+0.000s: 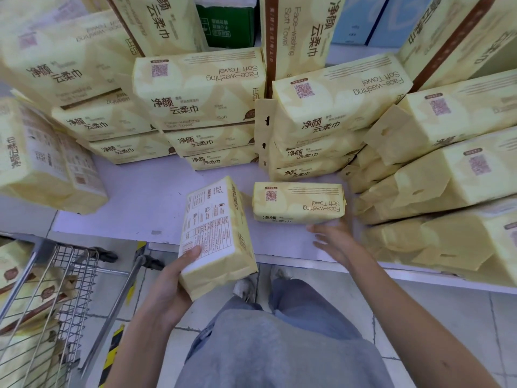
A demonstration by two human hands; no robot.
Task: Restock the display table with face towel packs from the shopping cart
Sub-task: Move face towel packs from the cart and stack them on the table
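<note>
Gripping one pack (pixel 216 236) – left hand (pixel 167 287), right hand (pixel 334 239) released, stacks (pixel 201 107) crowding table (pixel 134 197).

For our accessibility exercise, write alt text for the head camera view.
A person's left hand holds a yellow face towel pack while the right hand touches another pack lying on a display table stacked with matching packs. A shopping cart stands at left.
</note>
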